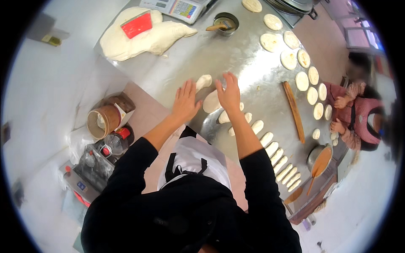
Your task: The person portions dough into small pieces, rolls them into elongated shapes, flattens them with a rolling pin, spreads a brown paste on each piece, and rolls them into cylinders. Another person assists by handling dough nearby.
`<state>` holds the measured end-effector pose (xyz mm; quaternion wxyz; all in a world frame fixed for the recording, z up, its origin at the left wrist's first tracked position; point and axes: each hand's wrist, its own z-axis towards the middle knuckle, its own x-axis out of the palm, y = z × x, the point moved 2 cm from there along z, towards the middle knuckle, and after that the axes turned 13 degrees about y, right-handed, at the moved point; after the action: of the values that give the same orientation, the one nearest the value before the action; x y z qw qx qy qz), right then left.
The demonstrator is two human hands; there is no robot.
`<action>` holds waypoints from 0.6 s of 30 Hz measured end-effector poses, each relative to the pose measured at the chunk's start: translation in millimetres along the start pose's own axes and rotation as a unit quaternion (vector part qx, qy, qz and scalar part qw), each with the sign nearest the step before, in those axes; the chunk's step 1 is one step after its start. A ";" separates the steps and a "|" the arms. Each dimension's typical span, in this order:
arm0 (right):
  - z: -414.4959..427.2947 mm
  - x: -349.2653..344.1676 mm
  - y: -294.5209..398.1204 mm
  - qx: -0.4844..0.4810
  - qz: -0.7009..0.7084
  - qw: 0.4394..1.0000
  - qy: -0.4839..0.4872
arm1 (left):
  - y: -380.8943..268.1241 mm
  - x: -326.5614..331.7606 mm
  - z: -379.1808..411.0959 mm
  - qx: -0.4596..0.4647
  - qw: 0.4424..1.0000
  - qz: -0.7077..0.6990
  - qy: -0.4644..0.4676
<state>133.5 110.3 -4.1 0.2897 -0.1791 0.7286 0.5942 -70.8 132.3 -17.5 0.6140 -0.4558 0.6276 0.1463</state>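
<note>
My left hand (pixel 187 100) is over the near side of the steel worktop (pixel 227 63), palm down with the thumb spread. Just beyond its fingertips lies a small elongated dough piece (pixel 204 82); whether they touch is unclear. My right hand (pixel 230 95) holds nothing and hovers beside a flattened oval of dough (pixel 211 102), partly covering it. Below my right wrist begins a row of dough pieces (pixel 271 148), running towards the lower right, several of them long and narrow. Part of the row is hidden behind my right forearm.
A large dough mass (pixel 142 44) bears a red scraper (pixel 137 25), near a digital scale (pixel 180 9). A bowl (pixel 232 20) holds a brush. Flat dough rounds (pixel 301 81) line the far edge, before a seated person (pixel 364 117). A wooden stick (pixel 294 112) and filling bowl (pixel 322 159) are rightward.
</note>
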 end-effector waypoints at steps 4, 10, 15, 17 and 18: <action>-107.5 -24.4 -15.7 0.115 0.077 0.989 0.048 | -3.8 -7.2 31.0 0.122 0.992 0.040 0.003; -225.4 -79.4 -63.5 0.188 0.081 0.979 0.012 | -3.8 14.8 81.4 0.216 0.968 0.117 0.056; -258.7 -171.6 -189.1 0.309 -0.060 0.945 -0.093 | -31.9 16.5 83.0 0.180 0.971 0.145 0.060; -248.9 -217.0 -243.5 0.152 -0.218 0.943 -0.200 | -14.3 29.0 90.5 0.153 0.986 0.017 0.067; -239.2 -239.6 -263.0 0.196 -0.235 0.935 -0.181 | -7.8 30.9 91.0 0.136 0.987 -0.048 0.069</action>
<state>426.6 -202.0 -22.3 0.5773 -0.1740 0.7030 0.3771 -1.7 183.6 -61.0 0.6318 -0.4069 0.6598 -0.0015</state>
